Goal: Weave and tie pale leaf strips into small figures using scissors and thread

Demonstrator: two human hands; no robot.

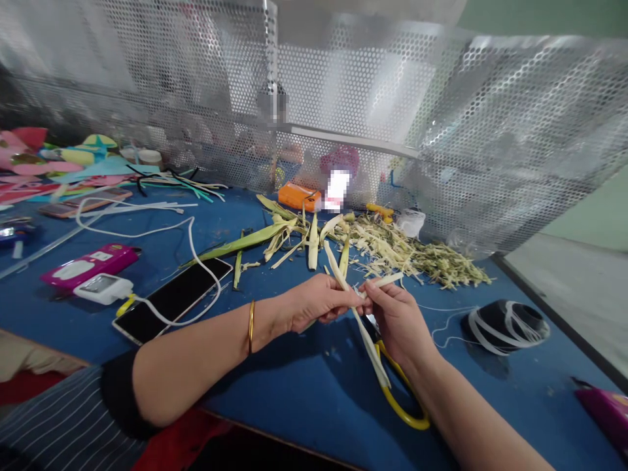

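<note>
Over the blue table, my left hand (321,302) pinches a long pale strip of corn husk (366,340) that slants down toward the table's near edge. My right hand (395,317) meets it from the right, its fingers closed on another short pale husk piece (390,279) crossing the first. The fingertips of both hands nearly touch and hide where the pieces cross. Beneath my right hand lie scissors with yellow handles (409,415), their blades partly covered. A thin white thread (444,327) runs from near my right hand to a black spool (507,327).
Husk leaves (245,241) and a heap of shredded husk (417,252) lie behind my hands. A phone (171,297), white cable (191,229) and magenta box (91,265) are at left. A perforated screen (353,85) borders the back; a person sits behind it. Coloured craft pieces (73,160) lie far left.
</note>
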